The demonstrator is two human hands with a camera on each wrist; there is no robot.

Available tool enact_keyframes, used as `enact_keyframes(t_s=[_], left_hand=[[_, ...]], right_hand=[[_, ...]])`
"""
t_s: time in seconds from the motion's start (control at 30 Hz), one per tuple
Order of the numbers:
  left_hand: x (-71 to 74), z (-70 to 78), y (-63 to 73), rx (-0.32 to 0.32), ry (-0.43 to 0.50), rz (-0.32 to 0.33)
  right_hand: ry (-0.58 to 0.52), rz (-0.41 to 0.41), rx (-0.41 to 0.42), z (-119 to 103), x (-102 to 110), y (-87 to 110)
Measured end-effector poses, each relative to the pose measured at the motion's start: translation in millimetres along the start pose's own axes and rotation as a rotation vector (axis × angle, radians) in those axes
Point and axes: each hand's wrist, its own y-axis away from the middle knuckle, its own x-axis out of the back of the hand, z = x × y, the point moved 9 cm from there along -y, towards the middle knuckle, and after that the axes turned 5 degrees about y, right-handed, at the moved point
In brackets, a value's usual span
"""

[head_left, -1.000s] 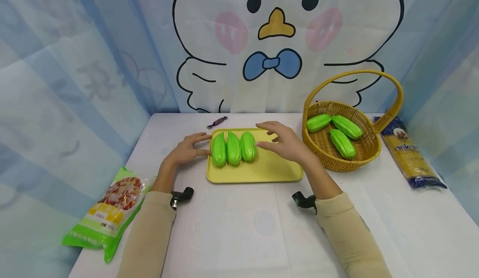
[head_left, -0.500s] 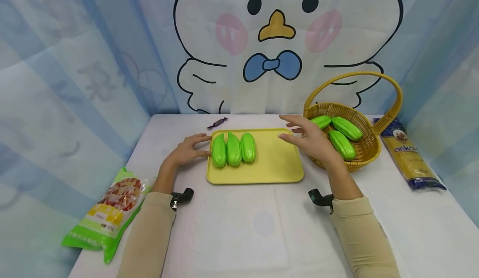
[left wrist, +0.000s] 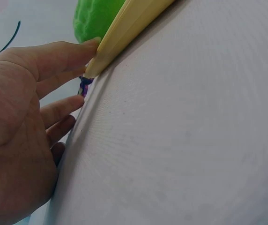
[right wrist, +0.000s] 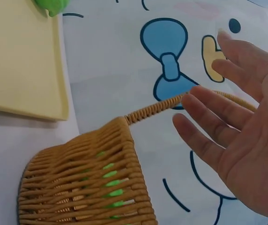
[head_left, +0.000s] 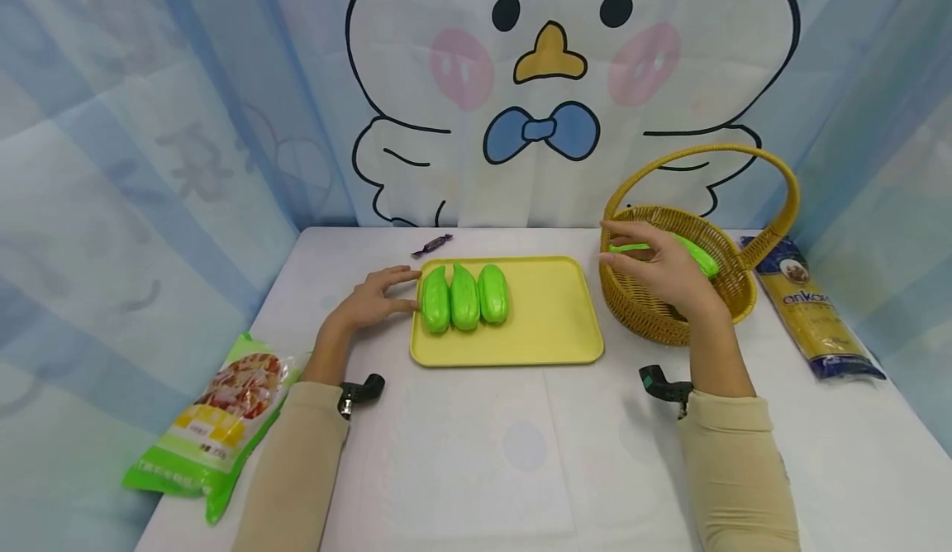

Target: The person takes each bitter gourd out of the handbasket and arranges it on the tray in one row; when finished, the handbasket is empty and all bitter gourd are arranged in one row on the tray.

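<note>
Three glossy green toy gourds (head_left: 464, 296) lie side by side on the left half of a yellow tray (head_left: 554, 312). My left hand (head_left: 375, 296) rests by the tray's left edge, thumb and index fingertips right at the rim in the left wrist view, the other fingers loosely extended. Over the wicker basket (head_left: 632, 312) on the right hovers my right hand (head_left: 662, 275), its fingers apart and nothing between them in the right wrist view. Inside the basket, a green gourd (head_left: 699, 256) shows behind the hand, which hides most of the contents.
A wrapped candy (head_left: 432, 245) lies behind the tray. At the left edge of the table is a green snack bag (head_left: 223, 420); a yellow-and-blue pasta pack (head_left: 814, 308) lies right of the basket. The basket's tall handle (head_left: 790, 180) arches over it. A printed curtain hangs behind.
My right hand has moved right, from beside the gourds on the tray to over the basket, holding nothing. My left hand has stayed at the tray's edge.
</note>
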Motion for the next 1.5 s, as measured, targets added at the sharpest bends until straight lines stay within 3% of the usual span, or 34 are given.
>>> enact_keyframes(t_s=[0.47,0.77,1.03,1.5], left_hand=[[-0.3,0.5,0.1,-0.003,0.009,0.002],[-1.2,-1.3,-0.4,-0.006,0.009,0.0],[-0.6,-0.5,-1.0,-0.012,0.01,0.001],[-0.2,-1.5,-0.1,0.004,0.013,-0.002]], right_hand=[[0.072,0.055,-0.105,28.5,37.8,16.5],[0.217,0.051,-0.21,75.7,43.3,21.4],[0.307,-0.038,-0.325,104.9,39.2,25.4],[0.347,-0.197,-0.378,121.8,25.6,27.7]])
